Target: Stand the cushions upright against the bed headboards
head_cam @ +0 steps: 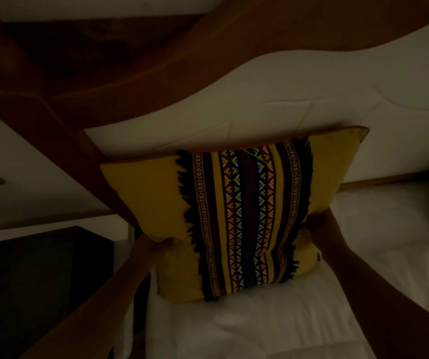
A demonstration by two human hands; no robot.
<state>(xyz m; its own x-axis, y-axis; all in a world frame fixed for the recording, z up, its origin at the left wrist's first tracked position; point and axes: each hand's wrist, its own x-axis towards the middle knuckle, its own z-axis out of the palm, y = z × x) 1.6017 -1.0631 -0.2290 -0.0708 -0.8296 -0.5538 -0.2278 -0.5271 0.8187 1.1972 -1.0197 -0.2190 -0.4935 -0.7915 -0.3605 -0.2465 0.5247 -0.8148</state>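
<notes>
While both hands grip it, yellow cushion [146, 200] stands upright.

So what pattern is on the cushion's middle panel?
Multicoloured geometric stripes, black-fringed, on the yellow cushion; head view.

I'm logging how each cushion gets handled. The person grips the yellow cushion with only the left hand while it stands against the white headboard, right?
Not quite. The head view shows both hands on the yellow cushion: left hand and right hand grip its sides. It does stand against the white headboard.

Both hands [236, 237] grip yellow cushion [151, 193] upright against headboard [311, 99]
</notes>
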